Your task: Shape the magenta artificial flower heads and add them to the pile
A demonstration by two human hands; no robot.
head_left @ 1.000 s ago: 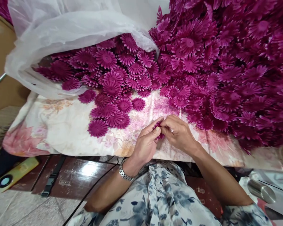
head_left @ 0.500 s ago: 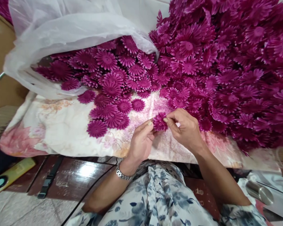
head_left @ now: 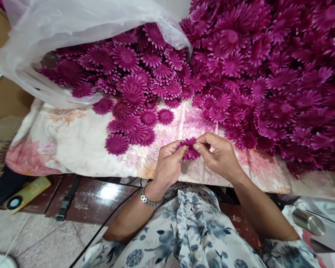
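Between my two hands is a magenta artificial flower (head_left: 191, 152), held over the near edge of the cloth. My left hand (head_left: 170, 160) pinches its left side between thumb and fingers. On the opposite side, the thumb and index finger of my right hand (head_left: 219, 152) grip its petals. Part of the flower is covered by my fingertips. Ahead and to the left, a loose group of flat magenta flower heads (head_left: 132, 128) lies on the floral cloth (head_left: 80, 149).
A translucent plastic bag (head_left: 80, 33) lies open at the upper left, with flower heads spilling out. A large heap of magenta flowers (head_left: 268, 85) fills the right side. Below the cloth are a yellow object (head_left: 30, 193), a black strap (head_left: 67, 201) and a metal cylinder (head_left: 308, 221).
My left thumb has moved onto the flower's left side, and the flower sits slightly lower. My right hand keeps its pinch. The whole view has shifted a little.
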